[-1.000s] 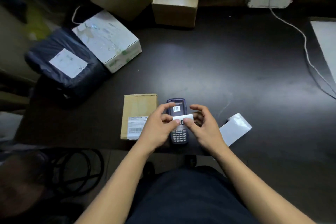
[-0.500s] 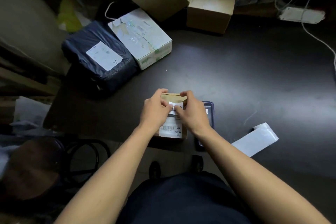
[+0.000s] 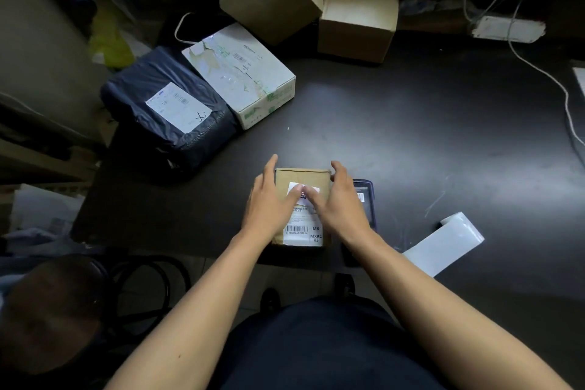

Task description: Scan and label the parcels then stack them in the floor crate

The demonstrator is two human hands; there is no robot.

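L hand [image 3: 269, 203] + R hand [image 3: 340, 199], fingers flat, holding nothing, press small white sticker [image 3: 300, 190] onto small brown cardboard parcel [image 3: 300, 179]; rub outward, seal edges, avoid barcode.

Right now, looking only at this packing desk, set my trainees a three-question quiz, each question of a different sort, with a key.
1. True or false: both hands are pressing a small label onto the brown parcel.
2. Which parcel touches the black bag? A. the white box B. the small carton C. the brown parcel
3. Fill in: the scanner lies on the desk just to the ____ of the brown parcel.

Key
1. True: the left hand and right hand rest thumbs on the label, fingers straight.
2. A
3. right
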